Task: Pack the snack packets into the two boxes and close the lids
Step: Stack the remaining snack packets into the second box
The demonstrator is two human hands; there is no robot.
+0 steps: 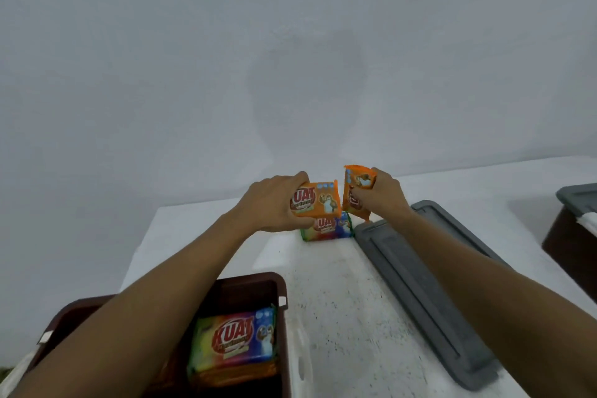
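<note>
Head view, left hand grasping orange KUAT packet, right hand grasping second packet

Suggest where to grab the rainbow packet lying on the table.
Probably from above, pinching the near and far long edges of the rainbow packet. It lies flat, face up, its right end close beside the gray lid, which likely blocks that side.

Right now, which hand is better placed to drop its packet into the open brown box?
Left. The left hand holds an orange packet, and the open brown box lies under its forearm; the right hand is by the grey lid.
</note>
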